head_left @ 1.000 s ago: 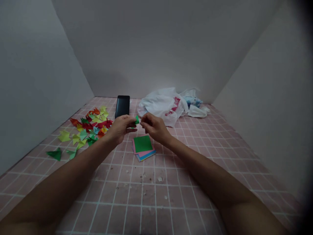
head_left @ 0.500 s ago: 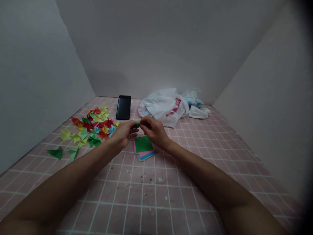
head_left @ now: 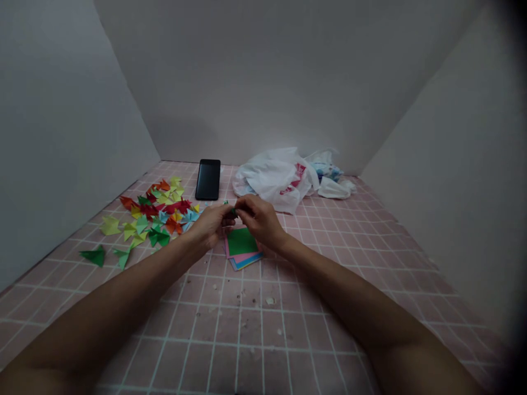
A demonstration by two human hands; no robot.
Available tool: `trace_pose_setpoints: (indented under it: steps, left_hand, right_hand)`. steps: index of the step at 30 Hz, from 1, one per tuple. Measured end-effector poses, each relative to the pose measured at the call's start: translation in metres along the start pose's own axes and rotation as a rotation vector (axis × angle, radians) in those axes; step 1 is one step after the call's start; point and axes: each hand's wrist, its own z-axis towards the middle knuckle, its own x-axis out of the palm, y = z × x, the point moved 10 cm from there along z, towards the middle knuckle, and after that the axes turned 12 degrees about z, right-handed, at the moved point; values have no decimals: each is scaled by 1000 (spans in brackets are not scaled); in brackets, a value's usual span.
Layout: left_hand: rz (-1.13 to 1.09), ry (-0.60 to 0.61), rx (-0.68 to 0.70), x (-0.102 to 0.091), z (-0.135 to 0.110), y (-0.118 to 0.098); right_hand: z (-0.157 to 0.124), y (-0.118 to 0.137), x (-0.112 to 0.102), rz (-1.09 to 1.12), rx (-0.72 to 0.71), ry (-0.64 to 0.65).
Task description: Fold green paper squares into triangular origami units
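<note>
The left hand (head_left: 211,225) and right hand (head_left: 257,219) are closed, pinching a small green paper piece (head_left: 233,211) just above a paper stack (head_left: 242,244). The fingers hide most of it, so its long axis and pointing direction cannot be told.

Red print on white plastic bag (head_left: 272,184), too blurred to read

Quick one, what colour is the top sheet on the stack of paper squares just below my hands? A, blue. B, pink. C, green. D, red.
C. The top sheet of the stack of paper squares is green, with pink and blue edges showing beneath it, just below the left hand and right hand, which pinch a small green paper piece.
</note>
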Motion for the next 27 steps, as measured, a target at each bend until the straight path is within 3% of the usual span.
trace_pose_setpoints:
  steps: [14, 20, 27]
  left_hand:
    - [-19, 25, 21, 4, -3, -6]
    - [20, 10, 136, 1, 0, -11]
    - [102, -91, 277, -7, 1, -19]
  right_hand:
    - [0, -1, -2, 37, 14, -20]
    - [0, -2, -3, 4, 78, -29]
    - [-1, -5, -10, 36, 112, -96]
